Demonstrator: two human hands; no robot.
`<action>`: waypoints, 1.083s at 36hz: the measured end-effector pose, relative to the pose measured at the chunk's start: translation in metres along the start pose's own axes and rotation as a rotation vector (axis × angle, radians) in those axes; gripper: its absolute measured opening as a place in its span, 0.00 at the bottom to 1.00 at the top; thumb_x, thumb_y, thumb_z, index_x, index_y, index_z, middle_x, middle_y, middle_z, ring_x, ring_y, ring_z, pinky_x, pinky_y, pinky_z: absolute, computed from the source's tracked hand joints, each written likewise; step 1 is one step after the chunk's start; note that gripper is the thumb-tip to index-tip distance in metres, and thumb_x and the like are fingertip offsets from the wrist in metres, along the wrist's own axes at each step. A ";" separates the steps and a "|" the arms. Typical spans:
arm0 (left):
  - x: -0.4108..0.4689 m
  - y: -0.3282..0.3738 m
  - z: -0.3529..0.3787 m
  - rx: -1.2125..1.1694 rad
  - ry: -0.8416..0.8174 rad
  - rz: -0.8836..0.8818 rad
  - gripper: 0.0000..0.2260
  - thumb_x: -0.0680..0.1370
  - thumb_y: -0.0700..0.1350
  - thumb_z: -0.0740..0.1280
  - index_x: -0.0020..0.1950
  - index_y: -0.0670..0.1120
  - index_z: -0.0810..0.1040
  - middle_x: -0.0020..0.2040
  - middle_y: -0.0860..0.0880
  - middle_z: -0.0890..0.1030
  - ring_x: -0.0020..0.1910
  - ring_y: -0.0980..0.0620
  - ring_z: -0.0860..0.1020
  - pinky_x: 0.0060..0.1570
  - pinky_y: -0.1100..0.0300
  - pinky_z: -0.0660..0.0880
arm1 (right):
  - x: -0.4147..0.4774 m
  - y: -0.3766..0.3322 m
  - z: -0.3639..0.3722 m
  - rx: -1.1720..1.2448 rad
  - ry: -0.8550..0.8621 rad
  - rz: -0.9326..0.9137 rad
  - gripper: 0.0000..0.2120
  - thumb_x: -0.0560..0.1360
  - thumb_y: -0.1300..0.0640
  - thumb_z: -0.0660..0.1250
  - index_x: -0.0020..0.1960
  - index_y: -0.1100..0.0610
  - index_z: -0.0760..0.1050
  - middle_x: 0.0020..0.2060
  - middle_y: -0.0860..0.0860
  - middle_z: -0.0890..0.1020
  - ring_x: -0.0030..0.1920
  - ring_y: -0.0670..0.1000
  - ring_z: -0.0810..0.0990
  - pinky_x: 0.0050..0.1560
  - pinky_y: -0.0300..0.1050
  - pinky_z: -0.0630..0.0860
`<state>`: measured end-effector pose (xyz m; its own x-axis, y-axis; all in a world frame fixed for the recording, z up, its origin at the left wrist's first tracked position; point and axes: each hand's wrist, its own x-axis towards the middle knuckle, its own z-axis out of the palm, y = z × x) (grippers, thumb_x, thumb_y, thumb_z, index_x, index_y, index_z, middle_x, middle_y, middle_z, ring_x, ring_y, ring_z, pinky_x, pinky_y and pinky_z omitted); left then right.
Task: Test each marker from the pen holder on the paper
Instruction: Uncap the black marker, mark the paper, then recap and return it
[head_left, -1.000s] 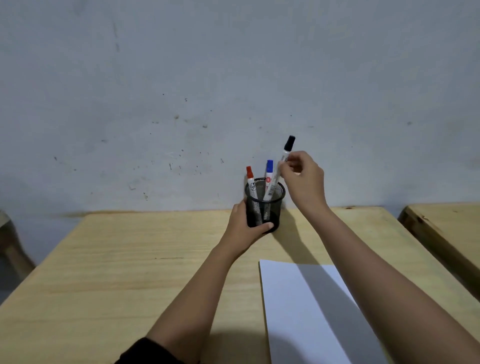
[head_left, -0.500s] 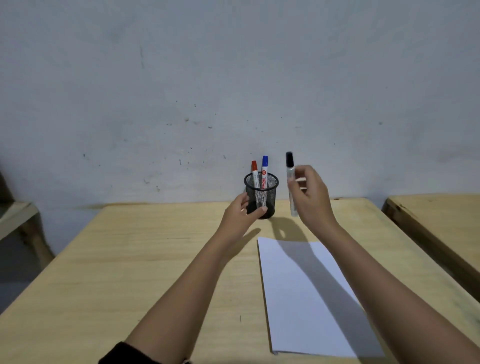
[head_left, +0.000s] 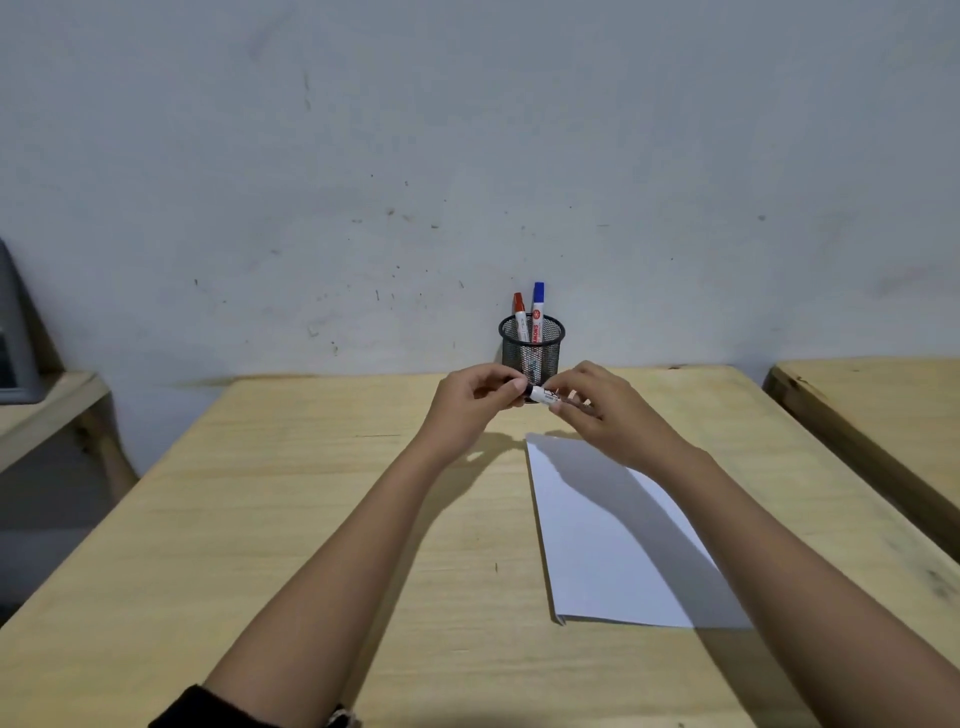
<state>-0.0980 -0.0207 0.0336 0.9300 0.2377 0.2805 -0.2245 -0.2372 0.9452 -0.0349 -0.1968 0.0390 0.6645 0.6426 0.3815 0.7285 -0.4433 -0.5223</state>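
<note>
A black mesh pen holder (head_left: 532, 349) stands at the far edge of the wooden desk, against the wall. A red-capped marker (head_left: 520, 315) and a blue-capped marker (head_left: 537, 310) stick up out of it. In front of the holder I hold a black-capped marker (head_left: 543, 396) level between both hands. My left hand (head_left: 472, 402) pinches its cap end, and my right hand (head_left: 597, 408) grips its white barrel. A white sheet of paper (head_left: 613, 535) lies on the desk below my right hand and forearm.
The light wooden desk (head_left: 311, 519) stretches toward me. A second wooden table (head_left: 878, 410) stands to the right across a narrow gap. A low wooden shelf (head_left: 41, 410) with a grey object sits at the left. A marked pale wall rises behind.
My right hand lifted the black-capped marker out of the holder and brought it down in front. My left hand let go of the holder and took the marker's cap end.
</note>
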 end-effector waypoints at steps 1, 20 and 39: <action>-0.001 0.000 -0.002 -0.019 0.011 0.002 0.04 0.76 0.38 0.67 0.49 0.40 0.81 0.41 0.47 0.82 0.37 0.59 0.81 0.49 0.66 0.78 | 0.001 -0.001 -0.002 0.006 0.000 0.002 0.08 0.76 0.54 0.64 0.54 0.50 0.77 0.46 0.47 0.75 0.42 0.45 0.74 0.45 0.41 0.72; -0.015 -0.001 -0.004 -0.188 0.180 -0.040 0.10 0.76 0.38 0.67 0.54 0.35 0.80 0.40 0.46 0.82 0.37 0.60 0.82 0.44 0.70 0.77 | -0.008 -0.011 -0.002 1.329 0.343 0.432 0.05 0.68 0.67 0.71 0.43 0.61 0.79 0.35 0.53 0.85 0.39 0.50 0.84 0.47 0.39 0.81; -0.006 -0.012 -0.025 -0.167 0.241 -0.347 0.13 0.77 0.46 0.67 0.37 0.40 0.80 0.28 0.49 0.81 0.26 0.58 0.78 0.35 0.68 0.77 | 0.002 -0.011 -0.001 1.225 0.327 0.304 0.06 0.71 0.69 0.67 0.44 0.60 0.77 0.44 0.54 0.82 0.47 0.50 0.82 0.53 0.38 0.79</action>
<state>-0.1077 0.0046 0.0245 0.8685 0.4936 -0.0454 0.0261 0.0459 0.9986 -0.0416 -0.1910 0.0466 0.9107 0.3604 0.2017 0.0335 0.4224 -0.9058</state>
